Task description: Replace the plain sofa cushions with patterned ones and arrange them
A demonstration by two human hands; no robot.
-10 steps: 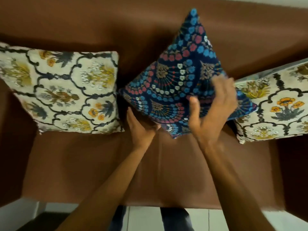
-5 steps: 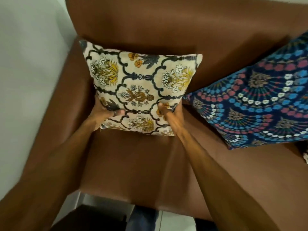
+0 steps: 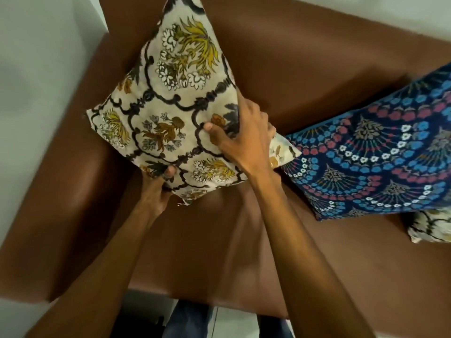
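At the sofa's left end, the cream cushion (image 3: 170, 123) stands turned on its point like a diamond, its lowest corner just above the brown seat (image 3: 219, 240) and its top corner up against the backrest (image 3: 305, 57); my left hand (image 3: 156, 191) has closed on its lower edge from beneath, thumb pressed onto the printed face; my right hand (image 3: 244, 137) is clamped over its right corner, thumb on the front and fingers curled round behind; that corner touches and slightly overlaps the blue cushion (image 3: 380, 162), which leans on the backrest just to the right; below the blue one, at the frame's right edge, a bit of a second cream cushion (image 3: 429, 228) shows, partly covered by it; the armrest (image 3: 73, 191) lies left of my cushion, a pale wall (image 3: 36, 93) beyond it; down below, past the seat's front edge, my jeans (image 3: 188, 320) and a light floor (image 3: 234, 323) are visible.
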